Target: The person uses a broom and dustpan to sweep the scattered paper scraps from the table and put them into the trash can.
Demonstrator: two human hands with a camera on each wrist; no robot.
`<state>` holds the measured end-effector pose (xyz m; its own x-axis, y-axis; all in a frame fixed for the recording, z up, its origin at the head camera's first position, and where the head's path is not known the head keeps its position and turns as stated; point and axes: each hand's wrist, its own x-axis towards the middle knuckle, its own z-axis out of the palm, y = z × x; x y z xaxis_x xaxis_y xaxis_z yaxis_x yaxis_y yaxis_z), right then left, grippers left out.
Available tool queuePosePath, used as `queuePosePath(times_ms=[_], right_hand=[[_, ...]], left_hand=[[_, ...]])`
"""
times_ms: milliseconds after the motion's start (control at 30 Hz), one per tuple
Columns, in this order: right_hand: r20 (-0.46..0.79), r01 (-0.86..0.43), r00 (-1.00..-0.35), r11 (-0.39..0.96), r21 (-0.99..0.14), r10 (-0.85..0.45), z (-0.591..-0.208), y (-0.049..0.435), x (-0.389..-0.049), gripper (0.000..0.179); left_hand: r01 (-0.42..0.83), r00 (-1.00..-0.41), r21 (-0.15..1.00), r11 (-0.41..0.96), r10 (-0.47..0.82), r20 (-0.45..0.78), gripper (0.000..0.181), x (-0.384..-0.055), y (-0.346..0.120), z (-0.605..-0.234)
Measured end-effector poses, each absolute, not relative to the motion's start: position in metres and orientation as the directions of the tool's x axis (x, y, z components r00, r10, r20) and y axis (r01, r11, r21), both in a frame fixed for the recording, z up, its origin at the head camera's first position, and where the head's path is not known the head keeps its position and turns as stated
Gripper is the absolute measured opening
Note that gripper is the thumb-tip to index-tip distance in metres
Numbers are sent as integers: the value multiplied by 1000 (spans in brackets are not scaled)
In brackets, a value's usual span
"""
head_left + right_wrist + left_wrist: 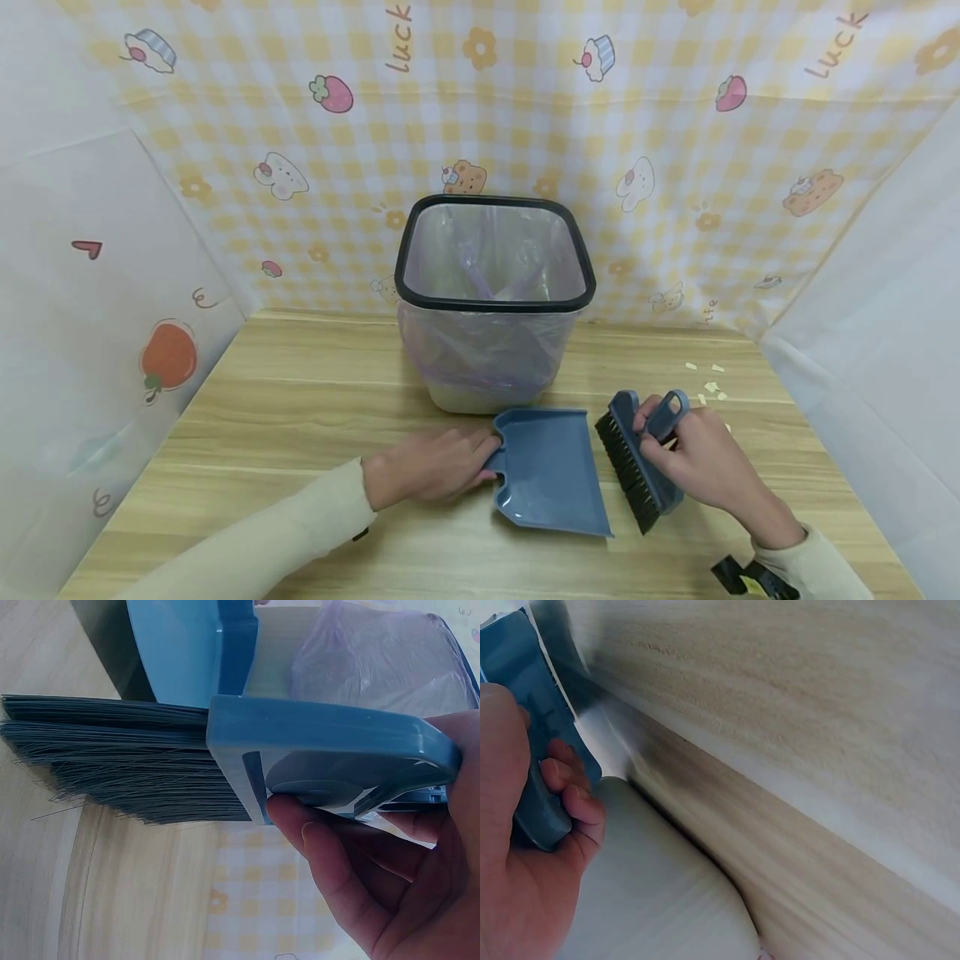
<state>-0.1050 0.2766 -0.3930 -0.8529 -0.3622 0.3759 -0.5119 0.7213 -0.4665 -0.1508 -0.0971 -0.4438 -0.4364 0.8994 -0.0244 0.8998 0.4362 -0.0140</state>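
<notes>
My left hand (438,465) grips the short handle of a blue dustpan (551,471), whose wide edge faces right. In the left wrist view, curled fingers (574,787) wrap around that handle. A blue hand brush (641,458) with dark bristles is held in my right hand (708,454), just right of the dustpan's edge and apart from it. The right wrist view shows the bristles (127,761) and the thumb and fingers pinching the brush body. Small pale paper scraps (711,387) lie on the table behind the right hand, some partly hidden by it.
A pale bin (465,400) with a black rim and a lilac bag liner stands behind the dustpan at the back. The wooden table (300,392) meets a checked cloth (337,250) at its far edge. White sheets (67,333) hang on both sides.
</notes>
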Motion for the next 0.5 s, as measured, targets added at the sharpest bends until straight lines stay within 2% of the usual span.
queuePosePath(times_ms=[500], right_hand=[[363, -501, -862, 710, -496, -355, -392, 275, -104, 24]], left_hand=[[890, -451, 37, 454, 889, -74, 38, -151, -94, -451]])
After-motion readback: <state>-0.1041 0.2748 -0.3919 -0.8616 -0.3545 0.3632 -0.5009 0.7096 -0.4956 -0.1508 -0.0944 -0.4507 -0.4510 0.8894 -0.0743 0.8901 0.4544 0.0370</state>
